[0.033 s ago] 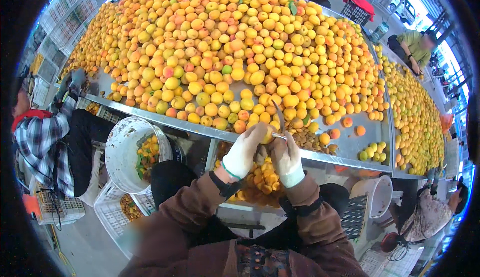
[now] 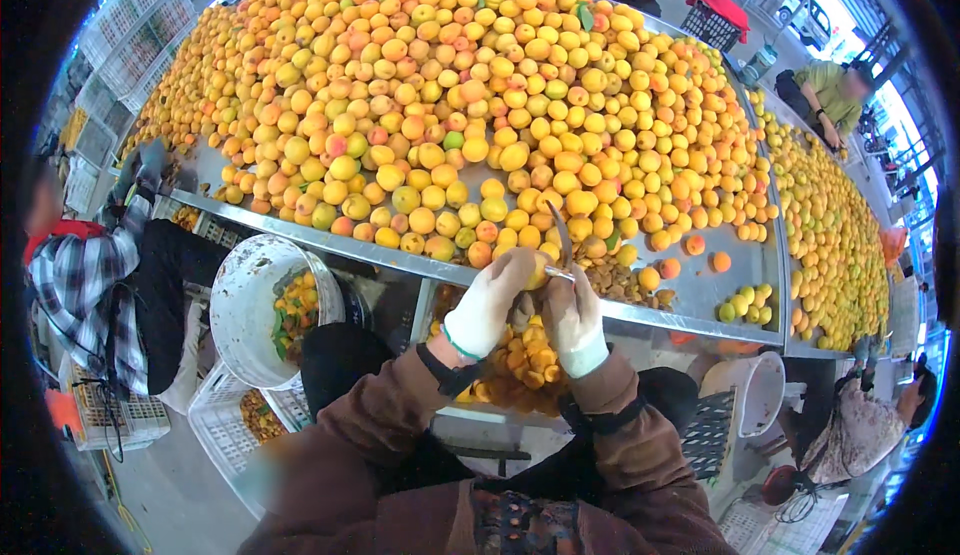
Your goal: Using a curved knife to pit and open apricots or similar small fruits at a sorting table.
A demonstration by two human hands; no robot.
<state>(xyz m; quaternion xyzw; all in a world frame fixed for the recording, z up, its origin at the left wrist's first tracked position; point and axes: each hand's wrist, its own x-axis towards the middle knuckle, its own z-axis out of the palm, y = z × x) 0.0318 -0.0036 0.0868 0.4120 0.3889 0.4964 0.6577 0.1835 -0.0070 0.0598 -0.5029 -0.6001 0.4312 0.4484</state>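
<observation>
My gloved left hand (image 2: 480, 305) closes around a yellow apricot (image 2: 538, 271) just over the table's near edge. In my gloved right hand (image 2: 573, 327) is a knife with a curved blade (image 2: 559, 230) pointing up and away. The handle lies mostly inside the fingers, and the knife meets the apricot's right side. Below both hands, a container of split apricots (image 2: 525, 360) sits between my knees, partly covered by my hands. Beyond them, a large heap of whole apricots (image 2: 450, 85) covers the metal table (image 2: 700, 305).
Brown apricot pits (image 2: 617, 283) lie by the table edge, with green-yellow apricots (image 2: 747, 305) to the right. A white bucket (image 2: 240, 305) and a white crate (image 2: 215, 425) stand left. Another white bucket (image 2: 765, 395) stands right. Other people sit around the tables.
</observation>
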